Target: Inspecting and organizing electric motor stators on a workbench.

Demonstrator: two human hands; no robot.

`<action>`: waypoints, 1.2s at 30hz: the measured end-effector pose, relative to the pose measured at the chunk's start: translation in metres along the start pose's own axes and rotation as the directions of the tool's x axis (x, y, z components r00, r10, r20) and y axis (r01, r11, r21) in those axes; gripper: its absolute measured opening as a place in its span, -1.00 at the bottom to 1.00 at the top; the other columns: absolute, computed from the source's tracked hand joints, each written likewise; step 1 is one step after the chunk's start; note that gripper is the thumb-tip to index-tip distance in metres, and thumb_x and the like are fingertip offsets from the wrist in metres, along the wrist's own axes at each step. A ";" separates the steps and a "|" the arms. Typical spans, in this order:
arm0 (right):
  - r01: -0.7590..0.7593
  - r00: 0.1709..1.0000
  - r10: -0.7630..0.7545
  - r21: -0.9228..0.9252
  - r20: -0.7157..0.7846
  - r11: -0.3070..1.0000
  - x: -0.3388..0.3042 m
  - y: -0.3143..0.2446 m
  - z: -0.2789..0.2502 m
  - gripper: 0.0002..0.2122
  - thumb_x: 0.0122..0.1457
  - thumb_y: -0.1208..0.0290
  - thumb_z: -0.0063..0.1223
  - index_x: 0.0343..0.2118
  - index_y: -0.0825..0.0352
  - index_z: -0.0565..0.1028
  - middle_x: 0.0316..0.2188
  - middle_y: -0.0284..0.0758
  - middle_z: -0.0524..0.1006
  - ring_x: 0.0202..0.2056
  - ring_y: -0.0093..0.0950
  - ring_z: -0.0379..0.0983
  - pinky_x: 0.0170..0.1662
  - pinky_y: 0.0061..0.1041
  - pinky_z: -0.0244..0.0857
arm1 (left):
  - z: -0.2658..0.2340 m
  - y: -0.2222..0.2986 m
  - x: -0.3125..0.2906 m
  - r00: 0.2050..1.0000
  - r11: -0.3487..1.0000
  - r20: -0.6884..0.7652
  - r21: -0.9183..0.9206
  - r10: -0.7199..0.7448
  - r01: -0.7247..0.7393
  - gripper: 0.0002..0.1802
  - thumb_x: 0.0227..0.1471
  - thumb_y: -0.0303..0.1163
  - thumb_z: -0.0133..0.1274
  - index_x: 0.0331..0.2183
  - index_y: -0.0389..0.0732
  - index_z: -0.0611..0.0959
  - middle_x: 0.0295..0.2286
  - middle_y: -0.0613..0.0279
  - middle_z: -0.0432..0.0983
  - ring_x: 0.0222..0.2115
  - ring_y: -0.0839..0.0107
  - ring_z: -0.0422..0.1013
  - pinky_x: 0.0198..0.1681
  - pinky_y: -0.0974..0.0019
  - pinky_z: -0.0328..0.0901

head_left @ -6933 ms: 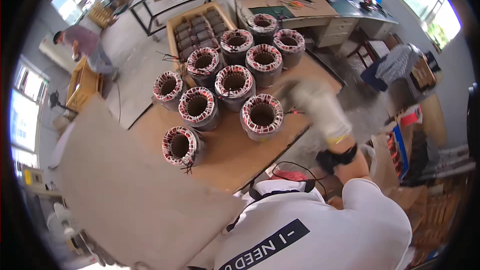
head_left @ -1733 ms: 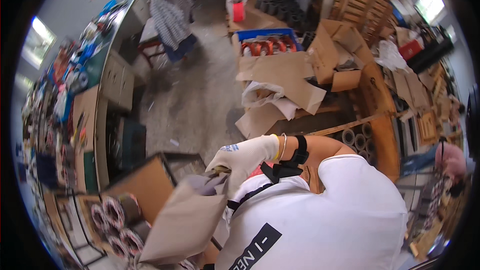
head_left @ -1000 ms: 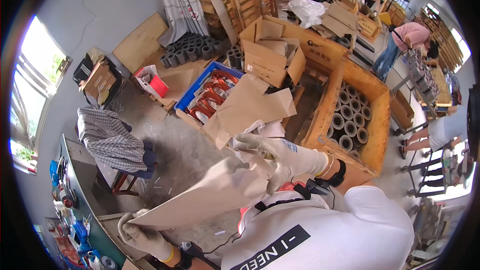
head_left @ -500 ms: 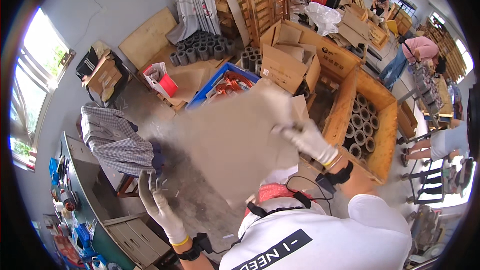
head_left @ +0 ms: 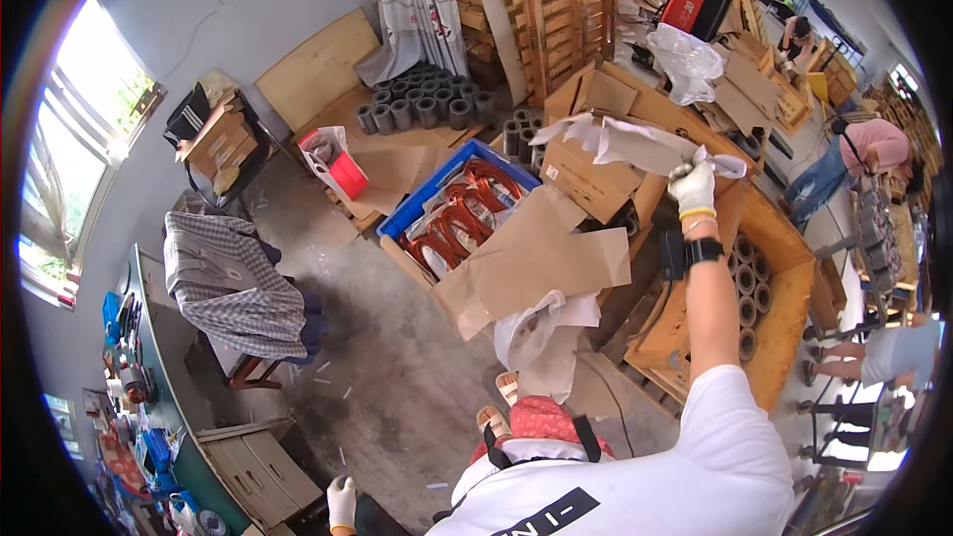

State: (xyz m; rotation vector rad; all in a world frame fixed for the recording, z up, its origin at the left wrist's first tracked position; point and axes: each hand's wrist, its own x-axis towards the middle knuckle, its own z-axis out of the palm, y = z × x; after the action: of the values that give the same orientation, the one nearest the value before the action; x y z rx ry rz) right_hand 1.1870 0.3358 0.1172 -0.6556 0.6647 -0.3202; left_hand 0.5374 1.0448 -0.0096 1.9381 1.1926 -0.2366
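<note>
My right hand (head_left: 692, 189), in a white glove, is raised and closed on the near edge of a cardboard sheet (head_left: 635, 147). The sheet is tilted, seen nearly edge-on, above an open cardboard box (head_left: 586, 174) and the rim of the wooden crate (head_left: 784, 337). Several grey, toothed ring-shaped metal cores (head_left: 747, 283) stand in that crate. My left hand (head_left: 341, 503), also gloved, hangs low at the bottom edge with its fingers curled in and nothing visible in them. A blue bin (head_left: 392, 228) holds coils of copper-coloured wire (head_left: 462, 213); flat cardboard (head_left: 536, 258) lies against its near corner.
A chair draped with a checked shirt (head_left: 233, 278) stands at left, beside a green-topped workbench (head_left: 189, 437) with tools. Dark metal cylinders (head_left: 427, 104) stand on cardboard at the back. Crumpled plastic (head_left: 536, 323) lies near my feet. Other people (head_left: 874, 149) are at the right.
My right hand has carried the sheet up and to the right, away from the blue bin, which is now uncovered. My left hand has dropped to the bottom edge, its fingers now curled.
</note>
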 end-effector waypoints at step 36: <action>0.252 0.073 0.933 -0.911 0.353 0.325 -0.289 0.370 0.073 -0.89 0.25 0.37 -0.11 -0.34 0.26 0.44 -0.40 -0.37 0.47 -0.42 -0.48 0.40 -0.29 -0.52 0.36 | -0.055 0.030 -0.175 0.908 0.939 -0.271 -0.217 -0.320 0.266 -0.49 0.12 -0.08 -0.03 -0.02 -0.21 0.58 -0.04 0.00 0.53 0.02 0.12 0.42 0.08 0.19 0.27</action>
State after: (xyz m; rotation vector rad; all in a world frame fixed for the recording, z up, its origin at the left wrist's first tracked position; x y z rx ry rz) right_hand 1.0439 0.7849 0.0539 -1.4012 -0.4357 1.2647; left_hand 0.4546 0.9643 0.1367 1.6736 1.6543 0.0144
